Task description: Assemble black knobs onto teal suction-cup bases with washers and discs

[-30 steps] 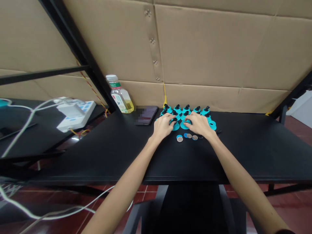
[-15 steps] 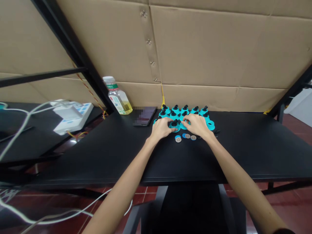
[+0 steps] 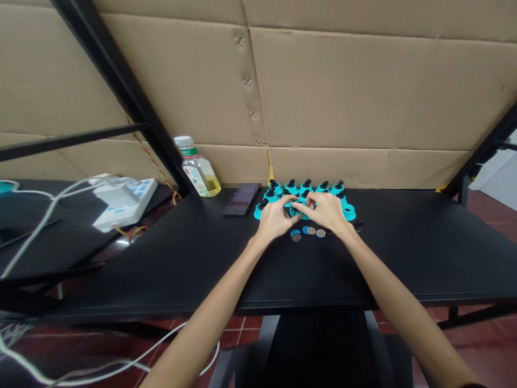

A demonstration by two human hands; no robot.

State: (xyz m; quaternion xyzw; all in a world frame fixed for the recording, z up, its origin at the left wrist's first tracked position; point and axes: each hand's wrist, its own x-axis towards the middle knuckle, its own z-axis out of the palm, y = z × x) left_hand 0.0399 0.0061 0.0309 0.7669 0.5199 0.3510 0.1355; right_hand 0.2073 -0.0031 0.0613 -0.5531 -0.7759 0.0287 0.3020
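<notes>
Several small teal parts with black knobs [image 3: 307, 188] stand in rows at the back of the black table [image 3: 404, 248]. My left hand [image 3: 276, 219] and my right hand [image 3: 325, 211] meet over the front row, fingers pinched together on one teal part [image 3: 298, 209] between them. Just in front of my hands lie a few small round discs [image 3: 309, 232], blue and metal-coloured. A loose teal ring [image 3: 349, 214] sits to the right of my right hand.
A phone [image 3: 240, 198] lies flat left of the teal parts, a drink bottle [image 3: 196, 168] beyond it against the cardboard wall. A white power strip [image 3: 123, 200] with white cables rests on the lower left table. A black diagonal frame bar [image 3: 133, 102] crosses upper left.
My two hands have come closer together and lifted slightly, both now pinching the same teal part in the front row. The view has tilted a little.
</notes>
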